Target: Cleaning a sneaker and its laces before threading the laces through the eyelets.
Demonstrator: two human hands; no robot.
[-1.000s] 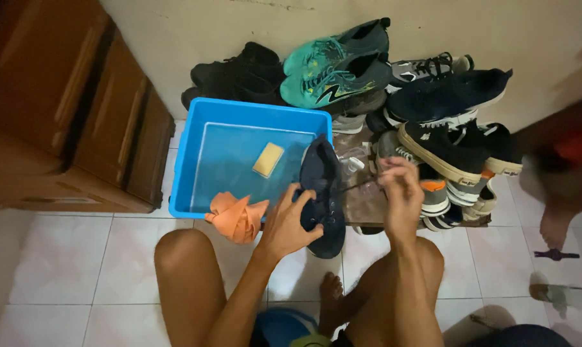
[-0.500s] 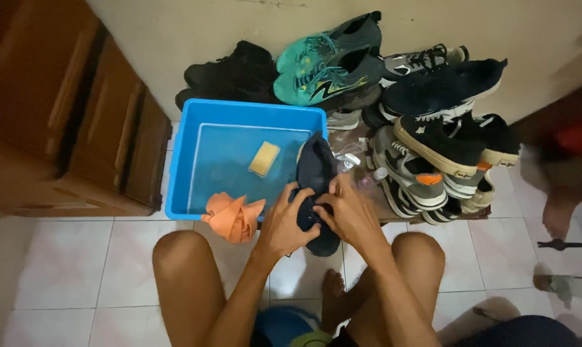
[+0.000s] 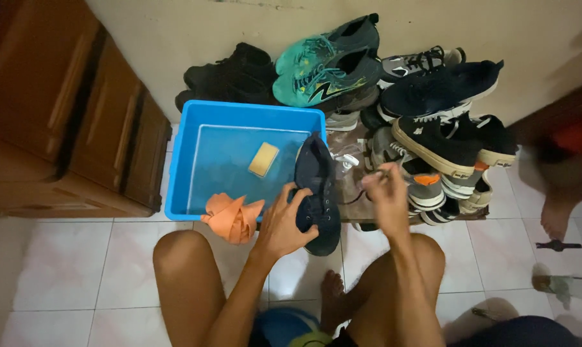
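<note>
Dark navy lace-up shoe [image 3: 318, 193]: soft fabric upper, lying toe-up across the right rim of the blue plastic tub [image 3: 239, 114], heel over the floor tiles. Left hand [image 3: 283, 222] clasps its side at 7 o'clock, fingers wrapped on the shoe. Right hand [image 3: 386, 196], at 3 o'clock, has fingers pinched narrow on a thin dark lace [image 3: 350, 198] running from the shoe. Tub is rectangular, holding shallow water and a yellow rectangular sponge [image 3: 264, 159]. A crumpled orange cloth [image 3: 232, 217] hangs over its near rim. Piled sneakers [image 3: 426, 122] lie from 12 to 3 o'clock; wooden cabinet [image 3: 66, 122] at 9 o'clock.
</note>
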